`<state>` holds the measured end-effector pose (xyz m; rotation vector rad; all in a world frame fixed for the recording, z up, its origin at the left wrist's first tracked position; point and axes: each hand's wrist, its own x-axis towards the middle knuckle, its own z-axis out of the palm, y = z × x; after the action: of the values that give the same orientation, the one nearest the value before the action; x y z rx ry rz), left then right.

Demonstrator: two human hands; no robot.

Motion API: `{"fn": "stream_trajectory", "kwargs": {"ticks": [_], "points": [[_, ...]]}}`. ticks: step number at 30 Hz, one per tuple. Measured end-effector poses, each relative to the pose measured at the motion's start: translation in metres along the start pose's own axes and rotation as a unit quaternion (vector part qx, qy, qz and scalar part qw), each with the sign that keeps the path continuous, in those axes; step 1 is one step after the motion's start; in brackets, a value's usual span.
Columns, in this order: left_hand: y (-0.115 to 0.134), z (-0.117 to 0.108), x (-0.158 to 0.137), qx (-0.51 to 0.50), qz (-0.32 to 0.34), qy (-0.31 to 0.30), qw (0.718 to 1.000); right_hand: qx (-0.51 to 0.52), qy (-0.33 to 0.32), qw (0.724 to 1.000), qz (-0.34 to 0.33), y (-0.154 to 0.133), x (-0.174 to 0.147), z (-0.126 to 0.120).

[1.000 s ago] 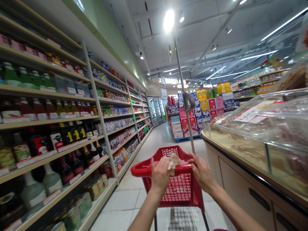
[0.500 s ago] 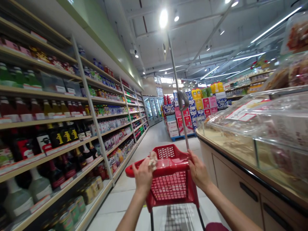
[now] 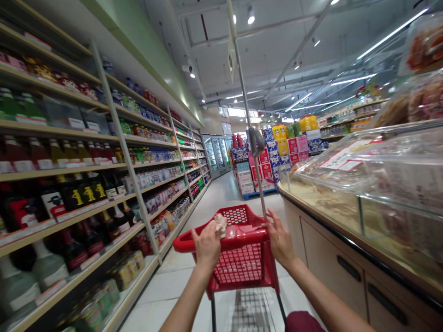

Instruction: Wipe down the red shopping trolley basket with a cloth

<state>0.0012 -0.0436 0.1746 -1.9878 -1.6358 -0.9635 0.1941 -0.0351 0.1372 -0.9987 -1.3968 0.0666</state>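
A red plastic shopping cart (image 3: 238, 272) stands right in front of me, with its lattice basket below a red handle (image 3: 247, 235). On the handle's left part lies my left hand (image 3: 207, 246), fingers closed round a crumpled whitish tissue (image 3: 220, 225). My right hand (image 3: 281, 242) is at the handle's right end, its fingers partly stretched and apart, the tips against the handle's edge. Just beyond those fingertips rises a thin grey pole (image 3: 260, 184) that carries a grey curved holder (image 3: 256, 142) and a sign plate (image 3: 231, 41).
Tall shelves (image 3: 129, 170) of bottles and cans line the left side. To the right runs a display counter (image 3: 332, 249) with clear plastic food packs. Ahead are stacked cartons (image 3: 259, 173) on a blue pallet and glass-door coolers (image 3: 216, 152), with pale floor (image 3: 219, 191) between.
The cart has shifted slightly left and down in view, and the shelves have slid left. My right hand's fingers have loosened and lifted; my left hand still holds the tissue.
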Motion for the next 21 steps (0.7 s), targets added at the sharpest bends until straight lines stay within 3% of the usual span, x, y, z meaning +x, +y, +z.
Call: {"fn": "stream_trajectory", "kwargs": {"ticks": [3, 5, 7, 10, 12, 17, 19, 21], "points": [[0.033, 0.015, -0.009, -0.057, 0.134, -0.013, 0.989, -0.010, 0.009, 1.000, -0.008, -0.001, -0.001, 0.000], [0.049, 0.022, -0.015, -0.078, 0.178, 0.003, 0.981, 0.001, 0.010, 1.000, -0.003, -0.001, -0.001, -0.002], [0.044, 0.021, -0.015, -0.082, 0.159, 0.010, 0.984, 0.020, 0.004, 1.000, 0.006, -0.001, -0.001, -0.005], [0.016, 0.008, -0.006, -0.052, 0.031, 0.015, 0.998, 0.036, 0.003, 0.999, 0.016, -0.004, -0.002, -0.006], [0.013, 0.005, 0.000, -0.035, -0.002, 0.010, 0.999, 0.028, 0.019, 0.999, 0.013, -0.006, -0.003, -0.004], [0.063, 0.023, -0.003, -0.071, 0.194, -0.012, 0.978, 0.001, 0.040, 0.999, -0.022, 0.000, 0.000, -0.002], [0.062, 0.023, -0.003, -0.083, 0.199, 0.003, 0.976, -0.013, 0.038, 0.999, -0.036, 0.004, 0.003, -0.005], [0.041, 0.015, -0.002, -0.080, 0.145, 0.015, 0.986, -0.024, 0.021, 0.999, -0.044, 0.007, 0.005, -0.006]]}}
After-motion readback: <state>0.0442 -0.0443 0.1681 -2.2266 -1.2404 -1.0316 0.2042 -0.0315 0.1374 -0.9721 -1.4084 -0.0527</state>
